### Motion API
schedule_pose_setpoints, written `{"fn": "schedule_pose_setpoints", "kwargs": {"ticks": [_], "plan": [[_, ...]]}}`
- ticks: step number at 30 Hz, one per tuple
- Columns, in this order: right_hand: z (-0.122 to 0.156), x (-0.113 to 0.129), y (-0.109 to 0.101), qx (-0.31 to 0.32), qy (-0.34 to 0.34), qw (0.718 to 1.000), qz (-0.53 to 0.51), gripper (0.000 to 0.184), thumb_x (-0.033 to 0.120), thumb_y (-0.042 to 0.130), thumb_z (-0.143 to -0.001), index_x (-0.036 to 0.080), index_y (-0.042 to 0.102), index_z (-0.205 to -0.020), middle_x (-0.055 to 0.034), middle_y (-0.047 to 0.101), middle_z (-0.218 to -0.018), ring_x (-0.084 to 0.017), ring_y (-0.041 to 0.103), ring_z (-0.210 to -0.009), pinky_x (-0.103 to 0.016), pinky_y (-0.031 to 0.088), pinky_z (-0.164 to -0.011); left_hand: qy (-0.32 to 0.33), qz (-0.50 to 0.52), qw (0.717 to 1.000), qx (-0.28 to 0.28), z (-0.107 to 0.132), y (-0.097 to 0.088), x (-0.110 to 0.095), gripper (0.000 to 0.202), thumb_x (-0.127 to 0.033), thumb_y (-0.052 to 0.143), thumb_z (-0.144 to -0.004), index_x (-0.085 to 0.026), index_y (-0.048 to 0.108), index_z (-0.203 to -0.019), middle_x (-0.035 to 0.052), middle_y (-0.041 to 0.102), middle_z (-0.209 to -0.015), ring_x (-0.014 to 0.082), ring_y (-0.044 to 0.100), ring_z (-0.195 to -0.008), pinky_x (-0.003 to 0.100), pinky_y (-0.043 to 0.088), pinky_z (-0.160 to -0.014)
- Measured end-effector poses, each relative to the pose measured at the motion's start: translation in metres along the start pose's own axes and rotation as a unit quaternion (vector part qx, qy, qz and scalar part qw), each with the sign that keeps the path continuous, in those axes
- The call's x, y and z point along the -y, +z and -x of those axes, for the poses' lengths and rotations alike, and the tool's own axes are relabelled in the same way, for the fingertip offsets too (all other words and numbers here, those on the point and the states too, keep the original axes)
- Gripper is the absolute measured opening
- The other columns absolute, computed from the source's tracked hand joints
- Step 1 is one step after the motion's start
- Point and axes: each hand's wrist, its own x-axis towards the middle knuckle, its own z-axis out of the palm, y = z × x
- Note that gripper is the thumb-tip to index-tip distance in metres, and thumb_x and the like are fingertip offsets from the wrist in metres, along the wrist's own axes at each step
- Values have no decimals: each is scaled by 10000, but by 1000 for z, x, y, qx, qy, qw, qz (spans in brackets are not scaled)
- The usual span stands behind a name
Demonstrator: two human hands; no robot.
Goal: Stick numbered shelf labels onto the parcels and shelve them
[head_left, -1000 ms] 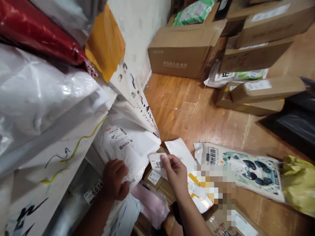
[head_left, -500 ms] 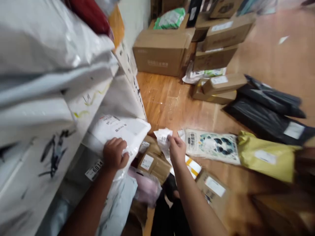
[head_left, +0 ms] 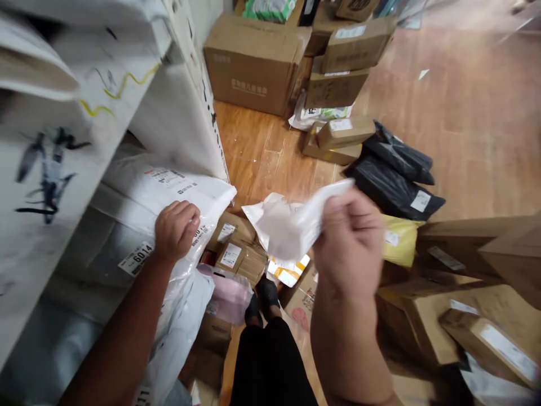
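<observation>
My left hand (head_left: 177, 230), fingers curled, grips the front of a white plastic mailer bag (head_left: 198, 194) on a low shelf. Below that bag a label (head_left: 137, 258) reads 6014. My right hand (head_left: 349, 248) is raised nearer the camera, its thumb and fingers pinching a thin white packet (head_left: 302, 223). The packet is blurred, and its surface shows no readable print. Other white wrapping (head_left: 274, 198) appears just behind it. Light blue-white bags (head_left: 186, 327) hang out of the shelf under my left forearm.
A white shelf unit (head_left: 186, 107) stands at left. Cardboard boxes (head_left: 257, 67), black bags (head_left: 391, 175) and a yellow bag (head_left: 399, 239) lie on the wooden floor. Small boxes (head_left: 230, 254) and a pink parcel (head_left: 230, 296) sit by my feet (head_left: 266, 293). More boxes (head_left: 473, 316) are at right.
My right hand has lifted the white packet up toward the camera, covering the panda-print bag. My left hand stays on the white mailer bag. The view has shifted, showing more boxes at right.
</observation>
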Motion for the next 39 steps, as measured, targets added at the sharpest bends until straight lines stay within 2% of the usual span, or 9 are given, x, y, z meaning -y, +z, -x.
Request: {"fn": "schedule_pose_setpoints", "kwargs": {"ticks": [4, 7, 10, 15, 21, 29, 32, 35, 39], "plan": [[17, -58, 59, 147, 147, 978, 12, 431, 570, 675, -733, 177, 552, -609, 47, 464, -533, -77, 379, -493, -216, 314, -486, -149, 208, 965, 61, -5, -15, -1, 552, -407, 129, -976, -184, 634, -974, 41, 629, -811, 192, 576, -812, 315, 432, -794], [27, -105, 98, 149, 209, 966, 19, 494, 619, 665, -686, 186, 477, -541, 56, 415, -503, -79, 343, -497, -227, 300, -496, -183, 208, 955, 106, -9, -26, -2, 433, -499, 320, -947, -197, 625, -1000, 14, 650, -834, 181, 591, -809, 284, 437, -783], [32, -122, 116, 114, 204, 972, 23, 520, 625, 648, -691, 203, 400, -515, 68, 358, -495, -80, 314, -503, -231, 296, -509, -178, 182, 958, 131, -11, -32, -4, 288, -470, 490, -891, -206, 602, -913, -2, 652, -844, 175, 598, -817, 256, 434, -746], [23, -112, 119, 77, 179, 978, 76, 535, 601, 665, -691, 201, 376, -485, 69, 333, -484, -79, 301, -504, -231, 280, -509, -187, 136, 962, 142, -14, -32, -6, 239, -451, 521, -872, -217, 553, -836, -33, 594, -753, 155, 560, -728, 243, 398, -667], [5, -104, 104, 250, 264, 931, -19, 475, 580, 776, -582, 140, 670, -726, 12, 583, -603, -100, 446, -534, -221, 340, -508, -215, 121, 960, 134, -18, -28, -4, 300, -412, 424, -917, -209, 506, -712, -47, 511, -638, 141, 490, -638, 243, 328, -596], [8, -117, 117, 171, 246, 953, 43, 537, 645, 758, -550, 187, 478, -535, 59, 416, -479, -73, 332, -470, -212, 256, -443, -250, 230, 932, 126, -19, -26, 4, 270, -435, 563, -840, -189, 580, -730, -51, 547, -633, 121, 474, -590, 229, 343, -569], [4, -116, 119, 152, 247, 954, 80, 589, 681, 736, -544, 205, 394, -498, 76, 342, -443, -64, 289, -449, -216, 233, -437, -237, 159, 954, 89, -20, -22, 3, 198, -362, 570, -858, -186, 603, -773, -28, 592, -679, 138, 526, -633, 238, 375, -610], [-1, -113, 111, 223, 270, 933, 83, 573, 701, 715, -556, 196, 447, -518, 74, 357, -445, -64, 288, -434, -221, 223, -424, -199, 17, 978, 52, -21, -14, -2, 173, -277, 530, -904, -175, 608, -787, 29, 612, -769, 177, 563, -723, 272, 407, -686], [-3, -113, 99, 259, 277, 919, 111, 514, 627, 756, -565, 196, 478, -550, 72, 393, -445, -70, 317, -428, -219, 232, -419, -168, -178, 968, 53, -21, -6, -12, 193, -261, 490, -937, -160, 628, -848, 102, 595, -878, 251, 562, -845, 329, 425, -761]]}}
